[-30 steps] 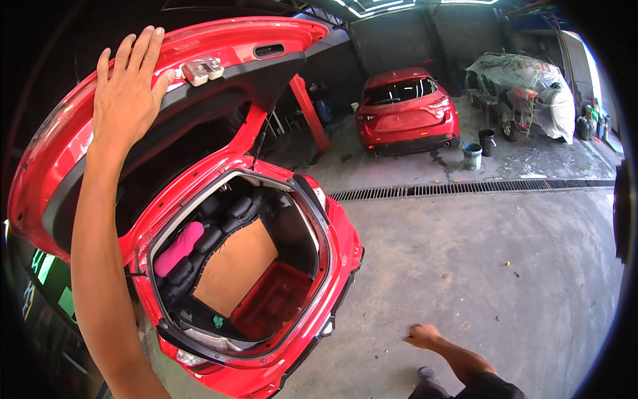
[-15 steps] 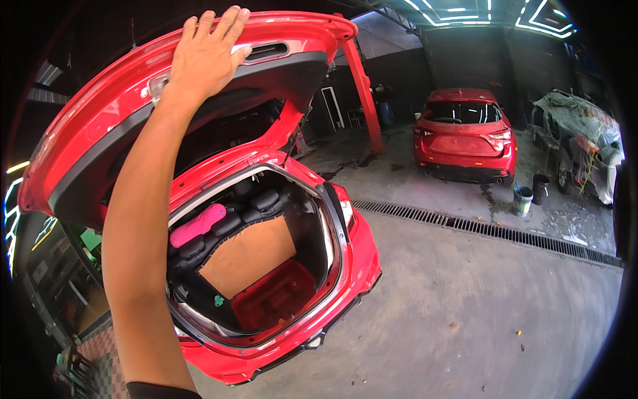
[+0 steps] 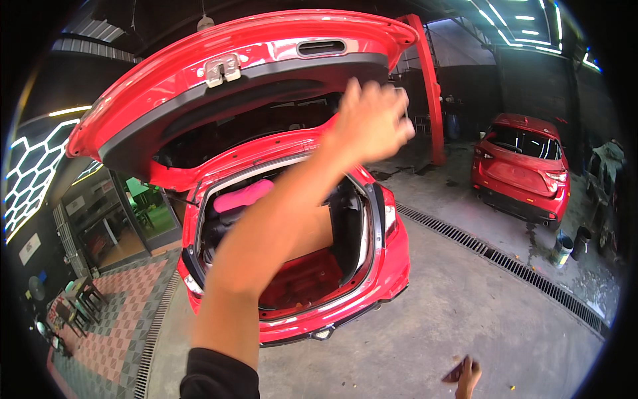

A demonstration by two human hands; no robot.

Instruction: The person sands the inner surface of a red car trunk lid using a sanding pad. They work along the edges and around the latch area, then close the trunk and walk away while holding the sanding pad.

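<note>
My left hand (image 3: 375, 123) is raised in front of the red car's open boot, blurred by motion, fingers apart and holding nothing. It is off the lifted tailgate (image 3: 153, 86), in front of its right underside. The tailgate's metal latch (image 3: 222, 70) and oval handle recess (image 3: 321, 48) are uncovered. Low at the right, my right hand (image 3: 469, 380) grips a small, flat, dark reddish-brown piece (image 3: 454, 372) whose kind I cannot make out. Behind my left forearm, the boot holds a pink bundle (image 3: 243, 195), a tan board (image 3: 316, 233) and a bare red floor well (image 3: 299, 279).
A second red car (image 3: 522, 166) is parked at the right, with a bucket (image 3: 562, 249) behind it. A drain grate (image 3: 492, 255) crosses the concrete floor. A red post (image 3: 428, 93) stands beyond the tailgate. Stools and a table (image 3: 83, 292) are at the left.
My left hand has let go of the tailgate's edge and moved down and right. The tailgate stays up. My right hand has come into view with the dark piece. The view has shifted left.
</note>
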